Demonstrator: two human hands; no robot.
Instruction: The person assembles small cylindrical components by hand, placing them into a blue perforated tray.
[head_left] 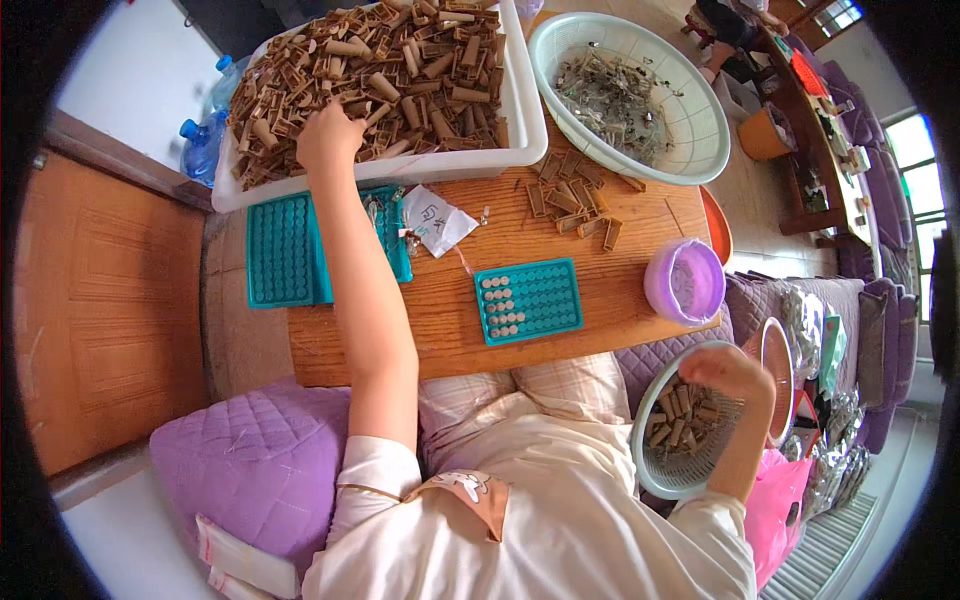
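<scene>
My left hand (332, 138) reaches into a white bin (535, 125) heaped with brown plastic casings (440, 70). Its fingers are curled down among the casings, and what they hold is hidden. On the right, my right hand (728, 370) is raised over a pale mesh basket (652, 470) that has more brown casings (685, 420) inside. Motion smears its fingers, so I cannot make out anything in them. Between my arms lies a small teal tray (533, 330), its left columns filled with round silvery discs (500, 308).
Loose brown casings (575, 200) lie by a pale green basin (715, 150) of small metal parts (615, 100). A purple tub (685, 282) stands at the wooden table's (440, 340) right edge. Teal trays (280, 250) and a crumpled paper (438, 220) are near my left forearm.
</scene>
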